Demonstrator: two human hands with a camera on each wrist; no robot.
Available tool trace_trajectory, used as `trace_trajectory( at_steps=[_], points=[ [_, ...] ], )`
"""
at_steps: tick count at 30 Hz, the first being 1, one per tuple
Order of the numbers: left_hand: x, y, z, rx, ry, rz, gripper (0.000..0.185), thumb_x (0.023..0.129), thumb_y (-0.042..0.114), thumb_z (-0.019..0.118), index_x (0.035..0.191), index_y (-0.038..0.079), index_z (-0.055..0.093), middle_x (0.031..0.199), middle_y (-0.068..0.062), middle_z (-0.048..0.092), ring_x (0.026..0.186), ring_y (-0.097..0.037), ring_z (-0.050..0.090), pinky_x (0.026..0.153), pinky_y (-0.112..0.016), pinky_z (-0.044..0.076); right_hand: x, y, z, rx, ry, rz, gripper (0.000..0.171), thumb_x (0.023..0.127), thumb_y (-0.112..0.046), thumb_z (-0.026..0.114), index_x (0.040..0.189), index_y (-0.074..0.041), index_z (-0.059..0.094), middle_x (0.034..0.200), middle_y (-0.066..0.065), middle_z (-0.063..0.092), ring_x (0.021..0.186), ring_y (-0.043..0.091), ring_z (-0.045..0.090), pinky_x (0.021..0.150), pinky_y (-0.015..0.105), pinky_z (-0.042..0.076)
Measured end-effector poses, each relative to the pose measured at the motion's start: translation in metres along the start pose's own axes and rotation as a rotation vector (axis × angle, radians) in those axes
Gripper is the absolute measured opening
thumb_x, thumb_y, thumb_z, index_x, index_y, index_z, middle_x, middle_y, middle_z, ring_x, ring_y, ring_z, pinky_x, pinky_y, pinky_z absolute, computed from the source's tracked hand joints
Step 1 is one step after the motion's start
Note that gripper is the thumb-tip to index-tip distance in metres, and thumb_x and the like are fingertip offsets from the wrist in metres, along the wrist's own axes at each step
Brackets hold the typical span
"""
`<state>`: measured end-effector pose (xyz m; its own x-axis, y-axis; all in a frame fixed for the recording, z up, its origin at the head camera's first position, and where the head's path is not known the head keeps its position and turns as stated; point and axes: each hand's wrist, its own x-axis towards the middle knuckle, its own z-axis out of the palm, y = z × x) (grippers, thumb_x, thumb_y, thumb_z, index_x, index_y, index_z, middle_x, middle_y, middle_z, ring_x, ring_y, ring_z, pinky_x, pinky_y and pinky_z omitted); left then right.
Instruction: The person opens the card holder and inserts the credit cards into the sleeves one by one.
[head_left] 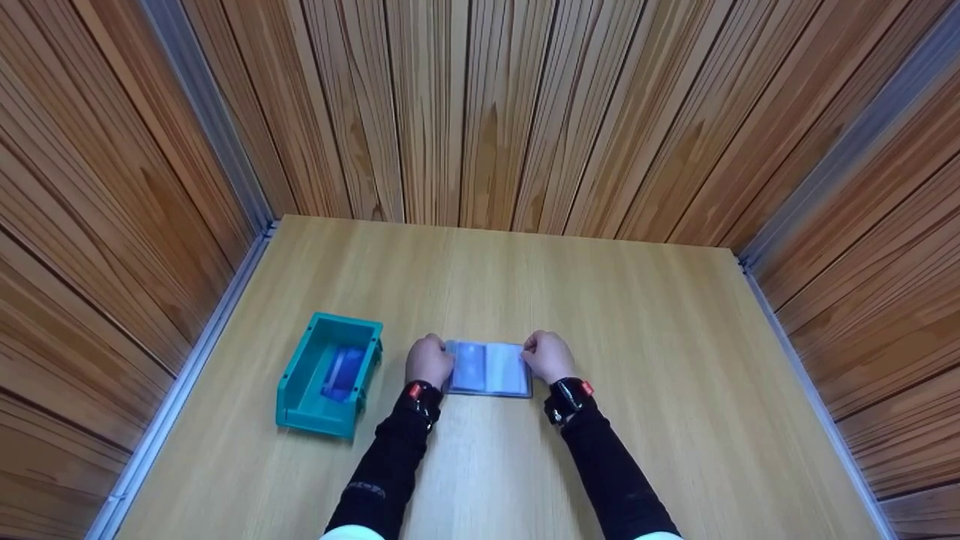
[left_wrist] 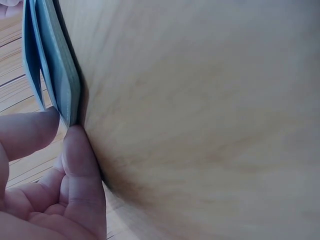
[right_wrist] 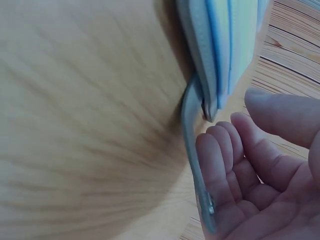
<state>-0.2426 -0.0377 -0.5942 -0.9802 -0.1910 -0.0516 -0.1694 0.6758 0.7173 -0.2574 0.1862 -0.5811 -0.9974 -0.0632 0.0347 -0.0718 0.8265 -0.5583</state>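
- Head view: a card holder (head_left: 489, 369) is held open flat on the table (head_left: 637, 390) at lower centre, the left hand (head_left: 429, 360) at its left edge, the right hand (head_left: 549, 355) at its right. A teal bin (head_left: 303, 390) with blue cards (head_left: 343, 373) inside is seen to the left.
- Left wrist view: the holder's pages (left_wrist: 55, 75), upper left, are pinched by curled fingers (left_wrist: 82, 170).
- Right wrist view: the holder (right_wrist: 225, 45), upper right, is touched by curled fingers (right_wrist: 220, 150); a strap (right_wrist: 192, 150) is seen beside them. A firm grip cannot be told.

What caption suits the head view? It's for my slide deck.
Both hands, left and right, hold an open card holder on the table, beside a teal bin.
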Motion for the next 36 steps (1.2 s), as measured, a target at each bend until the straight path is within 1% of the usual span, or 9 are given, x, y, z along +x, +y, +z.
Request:
trace_trajectory(
  at_steps=[4,11,21,27,30,33,36],
  points=[
    [0.0002,-0.0017,0.0010,0.020,0.021,0.027,0.018,0.080,0.007,0.076,0.093,-0.003,0.068,0.089,-0.017,0.068,0.089,-0.035,0.065,0.082,-0.045,0.050,-0.0002,0.0014,0.0019,-0.020,-0.019,0.004,0.012,0.079,-0.008,0.075,0.081,-0.003,0.064,0.076,0.005,0.061,0.076,0.025,0.059,0.074,0.039,0.048],
    [0.0009,-0.0003,0.0014,0.012,0.002,-0.016,0.018,0.082,0.008,0.075,0.095,-0.003,0.068,0.091,-0.016,0.068,0.090,-0.033,0.065,0.083,-0.045,0.050,0.0003,0.0009,0.0028,-0.027,-0.039,0.016,0.015,0.080,-0.009,0.078,0.083,-0.001,0.065,0.080,0.008,0.064,0.080,0.028,0.061,0.077,0.042,0.049],
    [0.0012,-0.0006,0.0022,0.020,0.014,-0.004,0.017,0.082,0.008,0.075,0.093,-0.003,0.068,0.089,-0.016,0.068,0.089,-0.034,0.065,0.082,-0.045,0.050,0.0012,0.0005,0.0044,-0.041,-0.042,0.025,0.015,0.080,-0.008,0.077,0.084,-0.001,0.064,0.083,0.009,0.062,0.083,0.029,0.059,0.078,0.042,0.048],
    [0.0010,0.0001,0.0016,0.010,-0.015,-0.021,0.018,0.083,0.008,0.075,0.095,-0.003,0.067,0.091,-0.016,0.067,0.091,-0.033,0.064,0.083,-0.044,0.049,0.0008,0.0012,0.0049,-0.044,-0.032,0.017,0.014,0.079,-0.007,0.077,0.083,-0.001,0.064,0.082,0.010,0.063,0.081,0.029,0.060,0.077,0.042,0.048],
    [0.0008,-0.0006,0.0002,0.013,-0.008,0.006,0.017,0.082,0.007,0.074,0.094,-0.003,0.068,0.090,-0.016,0.068,0.090,-0.034,0.065,0.082,-0.045,0.050,0.0016,0.0019,0.0059,-0.045,-0.033,0.016,0.015,0.080,-0.007,0.077,0.083,-0.001,0.065,0.081,0.008,0.063,0.080,0.028,0.060,0.076,0.042,0.049],
    [0.0006,-0.0022,-0.0007,0.012,0.008,0.048,0.015,0.081,0.007,0.073,0.090,-0.003,0.067,0.087,-0.017,0.068,0.087,-0.036,0.065,0.080,-0.046,0.050,0.0021,0.0023,0.0070,-0.045,-0.039,0.025,0.016,0.080,-0.007,0.078,0.084,-0.001,0.064,0.081,0.008,0.063,0.080,0.027,0.060,0.076,0.041,0.049],
    [-0.0003,-0.0018,-0.0036,-0.001,-0.001,0.057,0.014,0.082,0.007,0.072,0.089,-0.004,0.066,0.087,-0.017,0.068,0.087,-0.035,0.065,0.080,-0.045,0.050,0.0024,0.0018,0.0077,-0.048,-0.039,0.026,0.017,0.081,-0.008,0.079,0.084,-0.001,0.064,0.081,0.008,0.062,0.080,0.027,0.060,0.075,0.041,0.049]
  ],
)
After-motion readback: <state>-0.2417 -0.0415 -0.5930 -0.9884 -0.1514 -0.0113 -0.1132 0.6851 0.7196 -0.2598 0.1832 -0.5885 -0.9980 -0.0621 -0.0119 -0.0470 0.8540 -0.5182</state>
